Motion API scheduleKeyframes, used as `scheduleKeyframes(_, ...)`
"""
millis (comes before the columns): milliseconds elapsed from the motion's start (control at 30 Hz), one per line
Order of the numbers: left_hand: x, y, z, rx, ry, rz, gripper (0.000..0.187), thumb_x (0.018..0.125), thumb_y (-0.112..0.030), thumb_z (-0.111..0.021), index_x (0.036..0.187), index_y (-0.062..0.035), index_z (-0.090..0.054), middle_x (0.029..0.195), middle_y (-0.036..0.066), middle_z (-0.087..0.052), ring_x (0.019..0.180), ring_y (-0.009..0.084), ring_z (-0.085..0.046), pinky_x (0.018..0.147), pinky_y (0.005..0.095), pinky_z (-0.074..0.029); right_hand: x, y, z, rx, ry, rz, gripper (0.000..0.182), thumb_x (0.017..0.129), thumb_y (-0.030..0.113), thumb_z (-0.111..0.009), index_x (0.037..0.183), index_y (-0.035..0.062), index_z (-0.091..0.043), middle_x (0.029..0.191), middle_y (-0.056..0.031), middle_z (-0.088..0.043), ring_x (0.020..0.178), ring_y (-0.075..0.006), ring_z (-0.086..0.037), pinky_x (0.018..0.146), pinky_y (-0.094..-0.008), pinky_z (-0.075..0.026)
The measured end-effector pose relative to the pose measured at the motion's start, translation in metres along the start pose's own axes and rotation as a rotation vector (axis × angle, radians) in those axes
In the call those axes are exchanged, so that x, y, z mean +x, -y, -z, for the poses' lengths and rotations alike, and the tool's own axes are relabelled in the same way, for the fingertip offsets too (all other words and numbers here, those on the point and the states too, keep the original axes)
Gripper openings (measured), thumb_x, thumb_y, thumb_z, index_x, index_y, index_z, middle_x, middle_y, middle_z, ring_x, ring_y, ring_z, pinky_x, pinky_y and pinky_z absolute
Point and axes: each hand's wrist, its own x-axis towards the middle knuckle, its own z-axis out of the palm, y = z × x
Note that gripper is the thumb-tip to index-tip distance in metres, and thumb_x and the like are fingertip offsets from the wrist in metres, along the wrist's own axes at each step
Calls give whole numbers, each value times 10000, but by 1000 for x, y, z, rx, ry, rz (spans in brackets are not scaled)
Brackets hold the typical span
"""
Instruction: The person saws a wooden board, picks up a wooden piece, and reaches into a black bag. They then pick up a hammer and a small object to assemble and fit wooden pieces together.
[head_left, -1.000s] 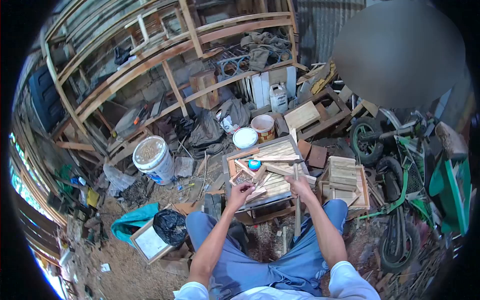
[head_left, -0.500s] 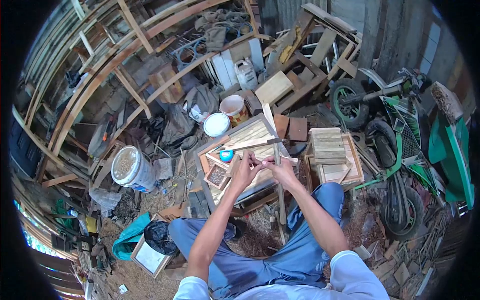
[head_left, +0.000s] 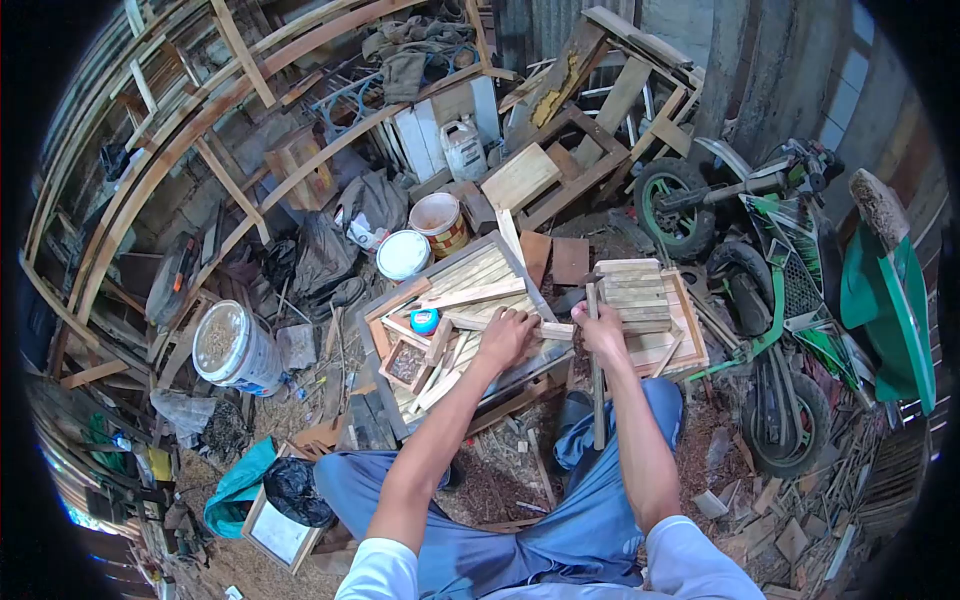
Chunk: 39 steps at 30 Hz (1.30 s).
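Observation:
My left hand rests fingers-down on wooden strips lying across a slatted wooden panel in front of my knees. My right hand grips the long wooden handle of a hammer, held upright with its head near the stacked slat frames to the right. A small box of nails and a blue-lidded tin sit on the panel's left side. Whether the left hand pinches a nail is hidden.
A white bucket stands left, two paint pails behind the panel. A green small motorbike and green wheelbarrow crowd the right. Curved timber frames and lumber scraps fill the back. Sawdust covers the ground.
My left hand dropped from the nail box area onto the strips. My right hand swung the hammer rightward and upright. The view tilted down.

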Motion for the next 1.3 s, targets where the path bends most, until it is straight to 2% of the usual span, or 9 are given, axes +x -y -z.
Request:
scheduleKeyframes(167,9,3,27,-75,94,-130,287,824,-155,-627,1109,-176,-596,983,119,-605,896,312,-633,758,441,-506,4,-5,7,8,-47,125,59,919,157,-655,913,107,-625,603,56,-458,468,-43,-383,391,-238,-254)
scheduleKeyframes(433,-24,-7,133,-130,63,-69,292,820,-103,-611,1078,-182,-498,971,137,-515,698,363,-620,568,490,-489,-24,35,19,374,131,-53,126,963,202,-615,1016,92,-587,650,80,-415,466,-7,-324,387,-188,-244)
scheduleKeyframes(567,-66,1,175,-149,-62,13,331,831,-188,-675,1134,-151,-546,1109,90,-563,740,342,-626,616,444,-501,-28,35,5,301,237,-32,134,958,189,-618,1045,95,-580,633,76,-411,463,-19,-333,383,-195,-248)
scheduleKeyframes(600,-76,2,179,-88,-65,61,364,842,-310,-695,1146,-149,-574,1140,88,-596,794,337,-629,680,445,-505,-33,38,-3,288,253,-30,139,956,191,-621,1048,94,-581,626,78,-405,462,-20,-334,382,-197,-247)
scheduleKeyframes(733,-134,2,194,-38,-116,205,494,813,-438,-668,1202,-142,-591,1017,116,-659,852,367,-632,695,449,-503,-59,50,-49,231,371,6,139,934,189,-652,1030,95,-616,612,80,-420,458,-36,-352,388,-227,-252)
scheduleKeyframes(967,-243,21,162,-184,-24,519,430,940,-399,-568,1295,-155,-573,1157,146,-653,1007,386,-620,821,465,-508,-108,49,-128,33,705,227,150,910,165,-673,997,47,-641,651,55,-492,540,-43,-441,478,-242,-343)
scheduleKeyframes(1000,-257,27,153,-204,-25,527,440,942,-370,-571,1308,-128,-555,1184,155,-639,1026,392,-613,844,465,-502,-113,44,-138,-65,657,439,166,893,146,-685,1002,23,-660,765,12,-594,701,-92,-534,658,-274,-439)
scheduleKeyframes(1100,-291,36,133,-296,-5,598,461,928,-355,-587,1322,-120,-535,1226,156,-619,1051,384,-607,865,451,-501,-122,32,-154,-81,744,477,238,870,147,-697,1067,14,-677,932,-87,-697,874,-151,-616,821,-307,-474)
scheduleKeyframes(1300,-324,48,106,-354,-10,626,459,884,-286,-650,1311,-153,-548,1160,156,-639,1033,385,-611,863,464,-499,-138,20,-171,-281,733,354,219,857,136,-705,1027,-2,-689,885,-98,-710,845,-150,-639,787,-314,-493)
